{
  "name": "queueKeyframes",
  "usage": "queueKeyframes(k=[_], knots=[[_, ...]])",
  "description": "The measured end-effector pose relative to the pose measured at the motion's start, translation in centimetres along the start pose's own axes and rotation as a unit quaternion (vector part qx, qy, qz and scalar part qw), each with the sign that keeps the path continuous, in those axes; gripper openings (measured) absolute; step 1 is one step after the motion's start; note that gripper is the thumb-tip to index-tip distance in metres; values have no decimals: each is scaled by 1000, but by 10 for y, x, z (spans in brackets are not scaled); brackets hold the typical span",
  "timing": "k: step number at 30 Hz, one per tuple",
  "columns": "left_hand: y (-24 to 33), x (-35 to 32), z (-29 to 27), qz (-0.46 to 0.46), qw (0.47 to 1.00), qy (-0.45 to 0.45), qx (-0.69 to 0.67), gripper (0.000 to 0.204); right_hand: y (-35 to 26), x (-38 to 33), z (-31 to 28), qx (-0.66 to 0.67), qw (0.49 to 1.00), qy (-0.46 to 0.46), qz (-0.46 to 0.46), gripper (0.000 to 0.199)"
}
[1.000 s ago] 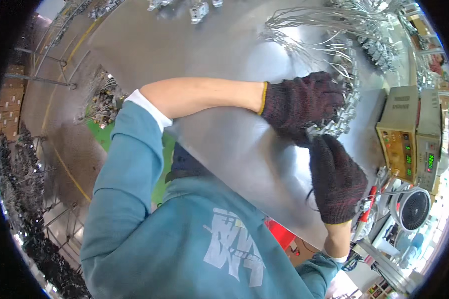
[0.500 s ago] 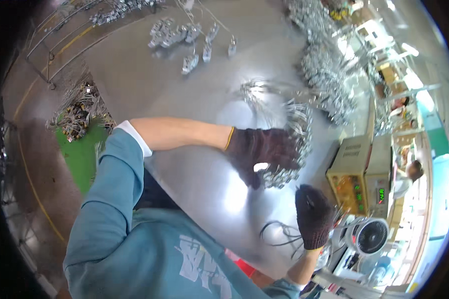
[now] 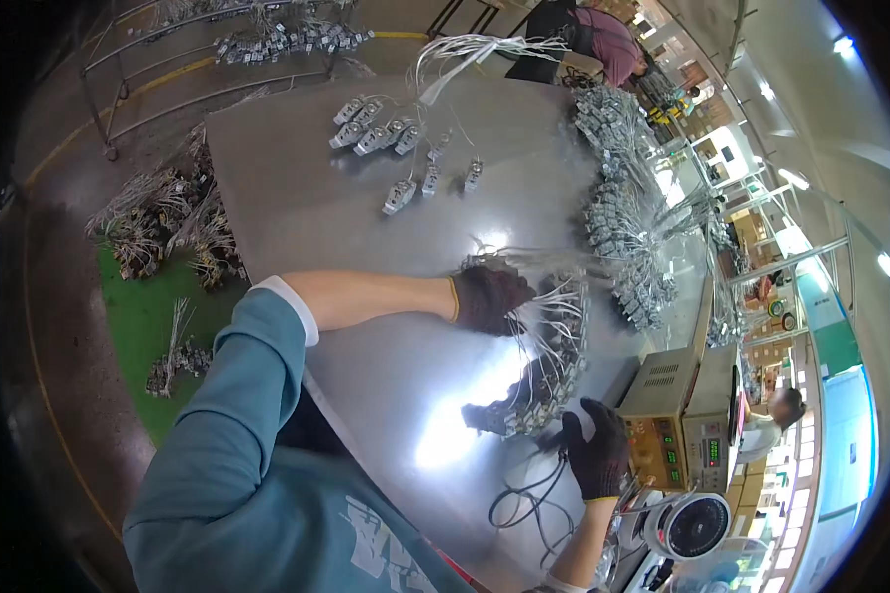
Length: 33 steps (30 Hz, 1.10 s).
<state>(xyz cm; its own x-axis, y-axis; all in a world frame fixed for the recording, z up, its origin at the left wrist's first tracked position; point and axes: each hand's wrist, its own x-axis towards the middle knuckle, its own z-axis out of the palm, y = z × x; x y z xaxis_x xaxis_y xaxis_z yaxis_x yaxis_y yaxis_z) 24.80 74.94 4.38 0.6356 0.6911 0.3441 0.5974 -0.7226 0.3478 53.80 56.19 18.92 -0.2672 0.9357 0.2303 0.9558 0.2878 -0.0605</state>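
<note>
My left hand [image 3: 492, 298], in a dark knit glove, is closed on the wire ends of a bundle of white wires [image 3: 556, 314]. From these wires a curved row of small metal-cased connectors [image 3: 549, 400] lies fanned out on the metal table [image 3: 297, 188]. My right hand [image 3: 599, 453], gloved alike, is nearer the front, right of the row's near end. Its thumb and forefinger stand apart. A black cable [image 3: 524, 494] runs up beside its thumb; whether the hand touches it I cannot tell.
Two boxy instruments [image 3: 655, 395] with lit displays stand right of my right hand, with a small round fan [image 3: 695, 526] in front. A big heap of wired connectors [image 3: 628, 237] lines the right edge. Loose connectors [image 3: 374, 130] lie farther off. Another person [image 3: 608, 44] is at the back.
My left hand has drawn back from the connectors to the wire ends, uncovering the row. My right hand's thumb and forefinger have spread. The view has shifted, showing more of the far side.
</note>
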Motion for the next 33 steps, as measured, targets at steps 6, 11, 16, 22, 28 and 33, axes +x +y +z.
queueKeyframes(k=[6,11,16,22,28,33], knots=[[0,11,-10,107,991,46,-65,30,-24,69,7,64,988,36,-132,38],[-4,29,23,211,951,147,171,18,-54,122,36,29,982,11,-184,70],[13,68,21,245,952,142,113,23,-17,138,59,43,984,-164,-61,71],[21,79,0,308,899,178,256,13,-10,141,59,144,973,-179,8,57],[23,72,-23,364,868,274,199,20,35,143,70,328,927,-166,66,48],[-15,82,16,271,844,417,199,39,85,183,60,189,976,-85,65,45]])
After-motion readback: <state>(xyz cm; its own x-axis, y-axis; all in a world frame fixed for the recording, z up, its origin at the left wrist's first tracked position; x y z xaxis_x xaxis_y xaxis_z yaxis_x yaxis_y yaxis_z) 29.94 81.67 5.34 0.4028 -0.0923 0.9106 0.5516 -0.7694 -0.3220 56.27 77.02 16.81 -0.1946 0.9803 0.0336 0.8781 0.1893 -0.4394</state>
